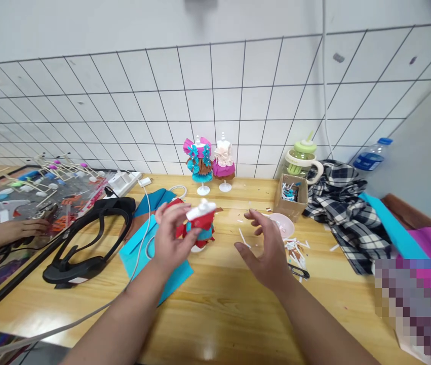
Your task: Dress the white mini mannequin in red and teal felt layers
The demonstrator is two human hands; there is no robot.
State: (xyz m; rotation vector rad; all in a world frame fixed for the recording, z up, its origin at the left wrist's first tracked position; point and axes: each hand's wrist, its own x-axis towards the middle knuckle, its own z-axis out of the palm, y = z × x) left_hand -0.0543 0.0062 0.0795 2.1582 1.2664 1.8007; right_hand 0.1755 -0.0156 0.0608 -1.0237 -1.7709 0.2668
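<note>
"Bare forearms [135, 299] nearest us, and the left hand [171, 230] is clamped on a small white-topped figure in red [202, 219], mid-view!"
"The right hand [264, 248]?"
"Fingers spread, well apart from it! Glossy yellowish wooden tabletop [226, 319] stretches between those forearms."
"And the edges?"
"Black padded strap [89, 264] left, brown cardboard box [288, 208] and black-and-white plaid cloth [337, 203] right, white tiled wall [154, 111] behind!"

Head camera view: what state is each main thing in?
Left hand: closed on the red dress form
Red dress form: held, slightly tilted
Right hand: open, holding nothing
Blue dress form: upright
Cream dress form: upright
Cardboard box: open, scraps inside
Cup: lid on
Water bottle: capped
Checked cloth: crumpled
</note>
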